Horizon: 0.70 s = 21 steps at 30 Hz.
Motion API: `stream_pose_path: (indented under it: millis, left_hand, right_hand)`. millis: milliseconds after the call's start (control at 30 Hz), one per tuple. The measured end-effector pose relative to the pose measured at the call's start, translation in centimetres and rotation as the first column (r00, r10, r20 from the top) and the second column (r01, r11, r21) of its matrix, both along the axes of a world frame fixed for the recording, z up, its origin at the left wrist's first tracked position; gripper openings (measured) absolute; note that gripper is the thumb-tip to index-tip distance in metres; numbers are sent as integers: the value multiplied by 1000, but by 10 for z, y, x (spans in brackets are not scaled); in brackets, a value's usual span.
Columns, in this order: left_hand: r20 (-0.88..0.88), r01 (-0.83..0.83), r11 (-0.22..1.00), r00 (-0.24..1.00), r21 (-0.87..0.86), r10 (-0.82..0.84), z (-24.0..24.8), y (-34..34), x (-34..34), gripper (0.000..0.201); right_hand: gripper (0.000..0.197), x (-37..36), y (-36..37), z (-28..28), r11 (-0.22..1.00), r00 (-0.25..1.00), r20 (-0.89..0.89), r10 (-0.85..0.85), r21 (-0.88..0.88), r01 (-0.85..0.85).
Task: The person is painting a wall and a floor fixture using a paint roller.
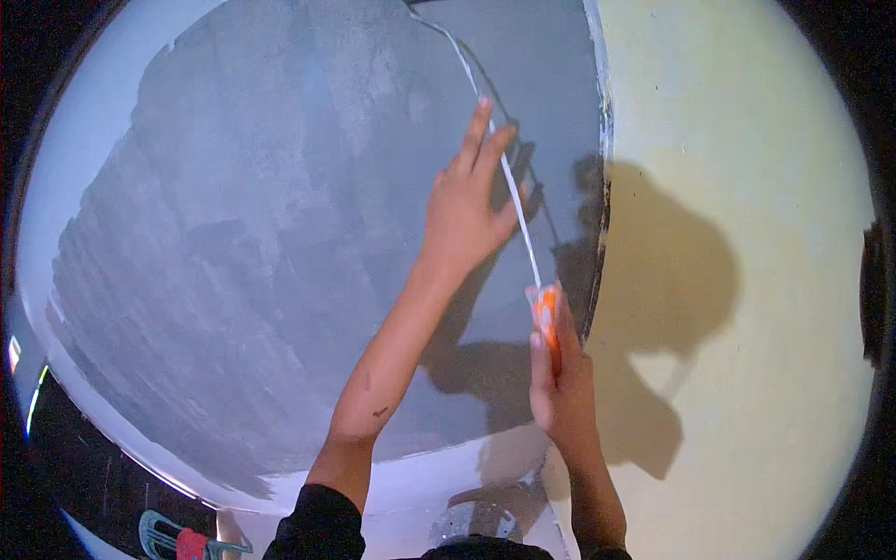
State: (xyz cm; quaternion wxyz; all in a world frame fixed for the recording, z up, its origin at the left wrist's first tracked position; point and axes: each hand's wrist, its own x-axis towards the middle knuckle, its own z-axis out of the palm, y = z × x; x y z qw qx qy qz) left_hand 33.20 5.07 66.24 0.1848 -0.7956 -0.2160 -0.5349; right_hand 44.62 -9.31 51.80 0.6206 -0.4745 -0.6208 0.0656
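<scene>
A thin white cord (pixel 519 201) runs down a grey-painted wall surface (pixel 252 187) from the top edge to my right hand. My left hand (pixel 467 201) is raised against the wall, fingers stretched and spread, the index fingertip touching the cord and the thumb beside it. Lower down, my right hand (pixel 565 387) is closed around a small orange thing (pixel 549 322) with a whitish part at its top. The cord's lower end meets this thing; its exact kind is hidden by my fingers.
A pale yellow wall (pixel 737 373) adjoins the grey one on the right, past a rough white-and-dark edge (pixel 605 140). Shadows of my head and arms fall there. A teal chair (pixel 161 534) with a red cloth (pixel 192 544) stands lower left. Below me is a round whitish, perforated-looking object (pixel 476 516).
</scene>
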Motion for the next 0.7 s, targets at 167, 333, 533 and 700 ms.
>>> stream_pose_path:
  millis: [167, 333, 533, 700]
  left_hand:
    - [25, -189, 980, 982, 67, 188, 6, -21, 1, 65]
    - [-50, -203, 975, 977, 85, 208, -31, -32, -7, 73]
    - [-43, -168, 957, 982, 238, 183, 4, -29, -6, 66]
    - [-20, -72, 919, 996, 387, 87, 50, -14, -14, 51]
  right_hand:
    - [61, -10, -7, 3, 1000, 1000, -24, -16, 20, 17]
    - [62, -11, -41, -26, 994, 988, -107, 107, -15, -109]
    - [61, -7, -42, 7, 986, 980, -117, 164, -18, -167]
    - [69, -1, -43, 39, 882, 888, -215, 407, -162, -444]
